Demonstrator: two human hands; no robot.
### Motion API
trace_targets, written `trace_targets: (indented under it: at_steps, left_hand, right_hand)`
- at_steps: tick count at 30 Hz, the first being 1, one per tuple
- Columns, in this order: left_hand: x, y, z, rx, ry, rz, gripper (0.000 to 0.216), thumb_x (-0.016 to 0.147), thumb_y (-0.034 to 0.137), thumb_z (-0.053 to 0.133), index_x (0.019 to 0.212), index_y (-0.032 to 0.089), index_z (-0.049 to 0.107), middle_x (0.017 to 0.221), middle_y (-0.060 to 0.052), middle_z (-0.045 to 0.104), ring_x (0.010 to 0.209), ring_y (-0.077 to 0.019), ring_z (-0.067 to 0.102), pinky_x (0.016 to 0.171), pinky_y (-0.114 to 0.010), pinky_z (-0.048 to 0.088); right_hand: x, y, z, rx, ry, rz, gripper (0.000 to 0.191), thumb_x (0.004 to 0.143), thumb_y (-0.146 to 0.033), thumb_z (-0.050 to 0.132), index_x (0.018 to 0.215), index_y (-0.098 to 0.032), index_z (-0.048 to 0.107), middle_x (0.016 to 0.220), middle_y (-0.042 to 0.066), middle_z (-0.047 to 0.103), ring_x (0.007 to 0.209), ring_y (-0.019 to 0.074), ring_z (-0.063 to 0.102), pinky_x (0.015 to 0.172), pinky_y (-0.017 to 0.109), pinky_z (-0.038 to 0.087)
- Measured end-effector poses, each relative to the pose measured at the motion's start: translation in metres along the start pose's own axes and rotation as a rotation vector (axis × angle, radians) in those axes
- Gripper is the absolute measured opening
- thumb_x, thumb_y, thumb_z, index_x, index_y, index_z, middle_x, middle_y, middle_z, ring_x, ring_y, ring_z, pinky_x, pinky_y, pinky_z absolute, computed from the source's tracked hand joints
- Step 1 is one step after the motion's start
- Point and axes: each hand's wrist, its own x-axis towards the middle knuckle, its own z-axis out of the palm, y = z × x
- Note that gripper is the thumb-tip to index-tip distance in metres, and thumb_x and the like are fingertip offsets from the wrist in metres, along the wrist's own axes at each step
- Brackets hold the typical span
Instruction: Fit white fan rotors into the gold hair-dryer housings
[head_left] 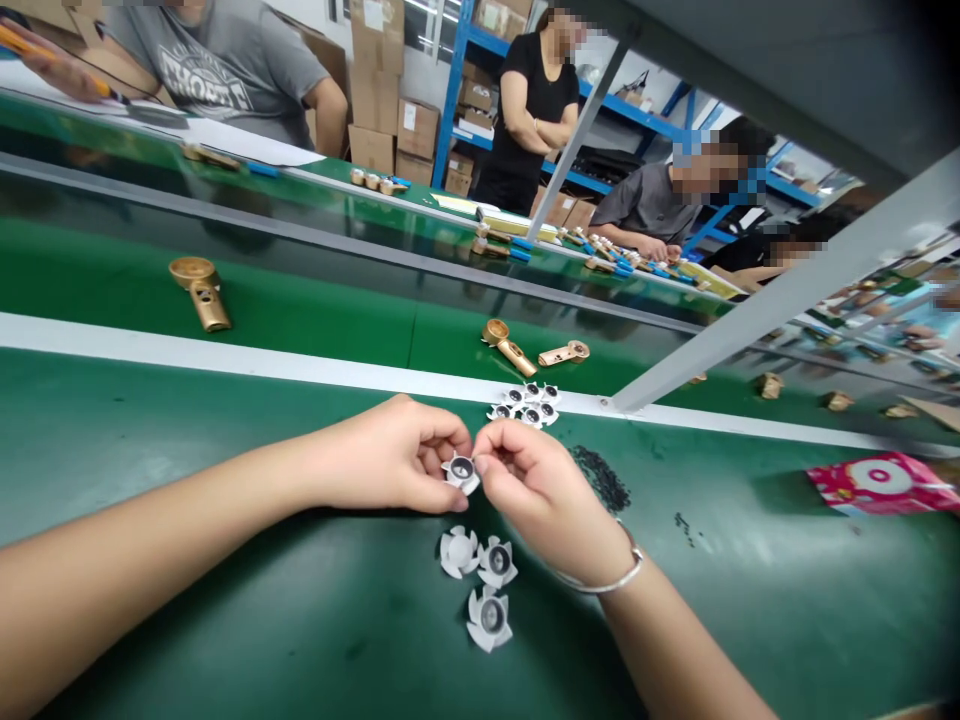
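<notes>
A small white fan-shaped plastic part [461,470] with a dark round centre is pinched between both hands just above the green work surface [225,560]. My left hand [394,455] grips its left side with curled fingers. My right hand [529,480], a silver bangle on its wrist, pinches its right edge. Three more white fan parts [480,580] lie on the mat directly below my hands. A cluster of several similar parts [527,403] sits beyond my hands on the white strip [225,360].
A pile of tiny black pieces [600,478] lies right of my right hand. A pink packet [874,482] rests at the far right. Gold-coloured handles [201,290] [510,348] [564,352] lie on the conveyor belt. A grey metal post [780,295] slants up. Other people work across the line.
</notes>
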Motion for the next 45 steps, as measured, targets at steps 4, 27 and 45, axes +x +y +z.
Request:
trace_targets:
  at_steps: [4, 27, 45]
  left_hand:
    - [-0.003, 0.014, 0.005, -0.122, 0.041, -0.049, 0.03, 0.068, 0.031, 0.08, 0.09, 0.017, 0.065, 0.074, 0.001, 0.066, 0.069, -0.0141, 0.063, 0.062, -0.022, 0.051]
    - [0.009, -0.005, 0.006, -0.566, 0.177, -0.01, 0.038, 0.069, 0.03, 0.084, 0.101, 0.014, 0.069, 0.071, 0.002, 0.067, 0.067, -0.0138, 0.065, 0.067, -0.028, 0.052]
    - [0.0, 0.013, -0.015, -0.835, 0.244, 0.171, 0.053, 0.06, 0.007, 0.088, 0.107, 0.018, 0.066, 0.09, -0.001, 0.074, 0.074, -0.012, 0.068, 0.071, -0.024, 0.056]
  right_hand:
    - [-0.001, 0.006, 0.008, 0.154, -0.006, 0.025, 0.011, 0.089, -0.015, 0.051, 0.082, -0.021, 0.056, 0.075, -0.003, 0.056, 0.066, 0.0107, 0.051, 0.062, 0.022, 0.043]
    - [0.014, 0.028, -0.021, -0.125, 0.161, -0.105, 0.015, 0.089, -0.019, 0.056, 0.093, -0.021, 0.071, 0.092, 0.005, 0.072, 0.085, 0.0191, 0.068, 0.078, 0.034, 0.056]
    - [0.052, 0.071, -0.103, -0.258, 0.406, 0.219, 0.034, 0.088, -0.044, 0.064, 0.112, -0.02, 0.063, 0.086, 0.005, 0.069, 0.067, 0.0189, 0.064, 0.061, 0.032, 0.054]
